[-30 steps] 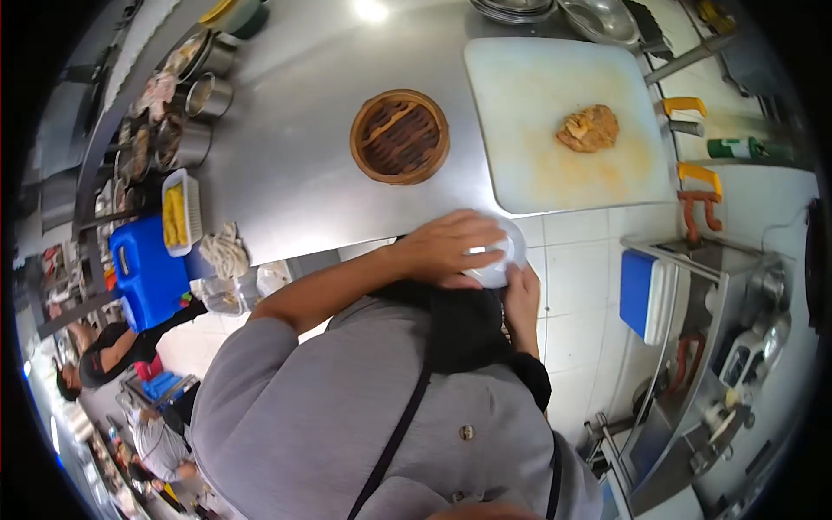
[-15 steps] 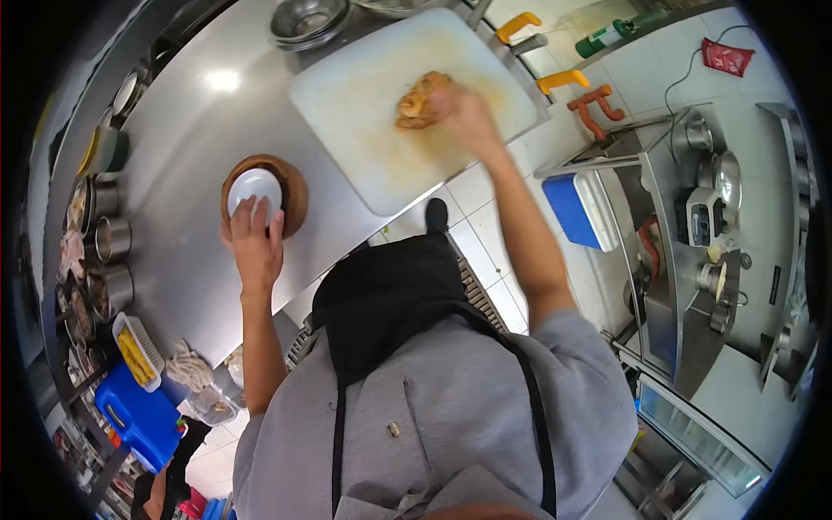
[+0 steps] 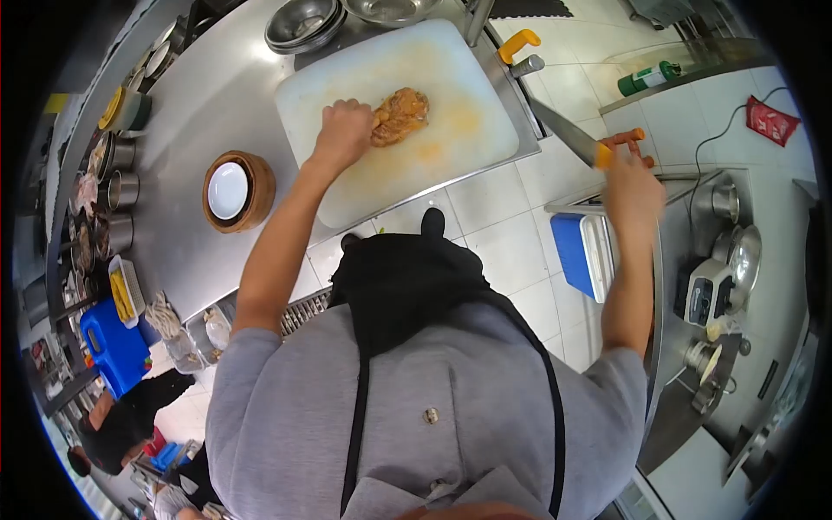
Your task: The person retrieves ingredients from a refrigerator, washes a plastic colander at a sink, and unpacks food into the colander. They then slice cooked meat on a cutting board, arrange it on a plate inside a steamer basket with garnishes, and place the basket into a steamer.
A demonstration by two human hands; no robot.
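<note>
A golden-brown piece of cooked chicken [image 3: 401,116] lies on the white cutting board [image 3: 347,201]. My left hand [image 3: 345,132] is over the board with its fingers curled, closed on the chicken's left end; the fingertips are partly hidden. Off to the right of the board, my right hand [image 3: 633,195] grips the yellow handle of a knife [image 3: 563,130]. Its broad blade points up and left, toward the table's edge. On the steel table to the left, a small white dish [image 3: 228,191] sits inside a round bamboo steamer [image 3: 263,178], with neither hand on it.
Another yellow knife handle [image 3: 520,43] and a steel rod handle [image 3: 527,66] stick up at the table's right edge. Stacked metal bowls [image 3: 299,22] stand behind the board. A blue-and-white cooler [image 3: 579,256] is at right. Another person [image 3: 121,425] is at lower left.
My left hand has left the white dish and moved onto the chicken. My right hand has let go of the chicken, swung right, and now holds a knife drawn from the table's edge.
</note>
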